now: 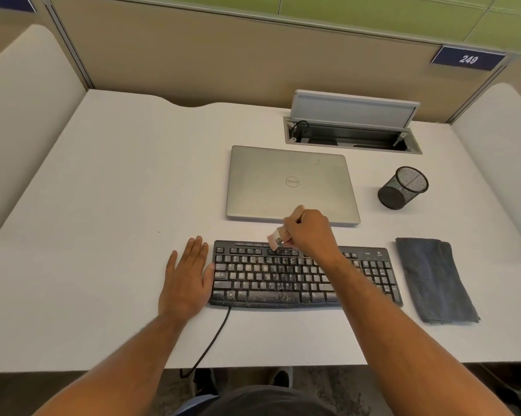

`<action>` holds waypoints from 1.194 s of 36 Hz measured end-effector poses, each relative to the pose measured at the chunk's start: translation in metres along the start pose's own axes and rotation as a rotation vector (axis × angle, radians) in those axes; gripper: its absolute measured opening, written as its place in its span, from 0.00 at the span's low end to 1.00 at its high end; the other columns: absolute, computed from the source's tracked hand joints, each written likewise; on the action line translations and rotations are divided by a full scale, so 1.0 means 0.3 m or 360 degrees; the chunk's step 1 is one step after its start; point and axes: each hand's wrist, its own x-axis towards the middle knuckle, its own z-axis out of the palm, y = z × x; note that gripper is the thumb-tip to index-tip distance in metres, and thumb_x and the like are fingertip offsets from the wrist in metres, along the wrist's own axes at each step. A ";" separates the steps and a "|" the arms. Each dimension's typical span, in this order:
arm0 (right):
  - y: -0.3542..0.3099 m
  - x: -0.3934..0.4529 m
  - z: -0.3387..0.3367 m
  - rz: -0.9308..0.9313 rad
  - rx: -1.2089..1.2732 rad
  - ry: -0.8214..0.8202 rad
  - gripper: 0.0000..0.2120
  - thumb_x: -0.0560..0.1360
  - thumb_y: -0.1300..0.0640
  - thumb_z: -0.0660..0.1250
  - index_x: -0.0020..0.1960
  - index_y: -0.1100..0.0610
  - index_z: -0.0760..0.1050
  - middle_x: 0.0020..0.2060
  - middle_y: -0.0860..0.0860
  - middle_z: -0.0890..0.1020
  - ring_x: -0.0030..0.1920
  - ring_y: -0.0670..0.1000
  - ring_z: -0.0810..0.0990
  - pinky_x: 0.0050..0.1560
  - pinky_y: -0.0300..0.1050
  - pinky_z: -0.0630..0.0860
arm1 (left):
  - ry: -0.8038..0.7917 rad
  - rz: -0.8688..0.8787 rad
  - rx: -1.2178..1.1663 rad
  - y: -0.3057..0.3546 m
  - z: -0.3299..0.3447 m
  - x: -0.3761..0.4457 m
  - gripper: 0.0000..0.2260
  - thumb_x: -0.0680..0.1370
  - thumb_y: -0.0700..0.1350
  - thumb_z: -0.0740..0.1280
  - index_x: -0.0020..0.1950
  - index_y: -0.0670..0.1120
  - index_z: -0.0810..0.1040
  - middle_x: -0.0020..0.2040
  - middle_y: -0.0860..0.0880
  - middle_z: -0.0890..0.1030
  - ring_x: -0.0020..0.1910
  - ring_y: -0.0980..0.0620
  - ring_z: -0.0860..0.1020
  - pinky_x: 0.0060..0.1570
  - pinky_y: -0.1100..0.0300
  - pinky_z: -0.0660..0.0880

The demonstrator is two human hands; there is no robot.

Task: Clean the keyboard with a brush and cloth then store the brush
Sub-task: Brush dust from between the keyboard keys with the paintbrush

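Note:
A black keyboard point(283, 277) dusted with pale crumbs lies on the white desk point(118, 205). My right hand point(310, 232) grips a small brush point(274, 239), with its light bristles down on the top key row near the middle. My left hand point(187, 277) rests flat on the desk, its thumb touching the keyboard's left edge. A folded dark grey cloth point(433, 280) lies to the right of the keyboard. A black mesh pen cup point(403, 187) stands at the right, behind the cloth.
A closed silver laptop point(289, 175) sits just behind the keyboard. An open cable hatch point(352, 130) with a raised lid is set into the desk's back right. The keyboard's cord point(214, 334) runs off the front edge. Partition walls enclose the desk.

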 end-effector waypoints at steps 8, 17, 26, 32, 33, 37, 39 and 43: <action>-0.003 -0.006 0.019 0.0026 -0.0072 -0.0087 0.16 0.80 0.58 0.64 0.39 0.66 0.80 0.31 0.56 0.85 0.33 0.55 0.84 0.38 0.52 0.82 | 0.0004 -0.0003 0.0014 0.002 -0.003 -0.001 0.32 0.83 0.59 0.36 0.83 0.46 0.58 0.83 0.52 0.54 0.82 0.56 0.49 0.81 0.47 0.47; 0.018 0.006 -0.014 0.0030 -0.0180 -0.0099 0.15 0.79 0.56 0.63 0.40 0.64 0.80 0.34 0.57 0.85 0.38 0.58 0.86 0.42 0.55 0.83 | 0.0016 -0.0007 -0.0006 0.000 0.004 -0.001 0.32 0.83 0.59 0.37 0.83 0.46 0.56 0.83 0.53 0.52 0.82 0.57 0.48 0.81 0.48 0.46; 0.032 0.019 -0.060 -0.0206 -0.0609 -0.0271 0.15 0.83 0.51 0.60 0.44 0.55 0.80 0.41 0.49 0.86 0.42 0.51 0.84 0.46 0.51 0.82 | 0.0011 -0.0008 -0.0002 -0.001 0.004 -0.001 0.32 0.83 0.59 0.37 0.83 0.47 0.57 0.83 0.54 0.52 0.82 0.57 0.48 0.81 0.49 0.45; 0.023 0.028 -0.096 -0.0275 -0.0618 -0.0377 0.07 0.83 0.55 0.66 0.49 0.50 0.82 0.46 0.44 0.85 0.49 0.49 0.83 0.55 0.48 0.79 | 0.0028 -0.0004 -0.0030 -0.001 0.005 -0.001 0.31 0.83 0.58 0.40 0.82 0.46 0.58 0.83 0.53 0.54 0.82 0.57 0.49 0.81 0.47 0.47; 0.021 0.024 -0.089 -0.0256 -0.0540 -0.0443 0.06 0.83 0.56 0.67 0.52 0.51 0.83 0.45 0.44 0.84 0.48 0.48 0.83 0.55 0.48 0.79 | 0.0026 -0.0003 -0.0029 -0.002 0.006 -0.001 0.31 0.83 0.59 0.40 0.82 0.46 0.58 0.83 0.53 0.54 0.82 0.57 0.49 0.81 0.47 0.47; 0.038 0.026 -0.086 -0.0236 -0.0556 -0.0467 0.06 0.83 0.56 0.68 0.54 0.53 0.84 0.44 0.45 0.85 0.47 0.48 0.83 0.55 0.49 0.80 | 0.0023 -0.0010 -0.0028 -0.002 0.005 0.000 0.31 0.83 0.59 0.39 0.82 0.46 0.58 0.83 0.53 0.54 0.82 0.57 0.49 0.81 0.47 0.46; 0.047 0.031 -0.107 -0.0224 -0.0695 -0.0445 0.07 0.82 0.57 0.68 0.53 0.53 0.85 0.46 0.47 0.86 0.48 0.50 0.83 0.56 0.51 0.81 | 0.0019 -0.0010 -0.0022 -0.001 0.005 0.001 0.32 0.83 0.59 0.39 0.82 0.46 0.58 0.83 0.53 0.53 0.82 0.57 0.49 0.81 0.48 0.46; 0.054 0.042 -0.143 -0.0199 -0.0842 -0.0350 0.06 0.82 0.54 0.67 0.49 0.53 0.82 0.48 0.50 0.86 0.48 0.51 0.83 0.53 0.50 0.80 | 0.0027 -0.0008 -0.0019 -0.002 0.005 -0.001 0.31 0.83 0.59 0.39 0.82 0.46 0.58 0.83 0.53 0.54 0.82 0.57 0.49 0.81 0.47 0.47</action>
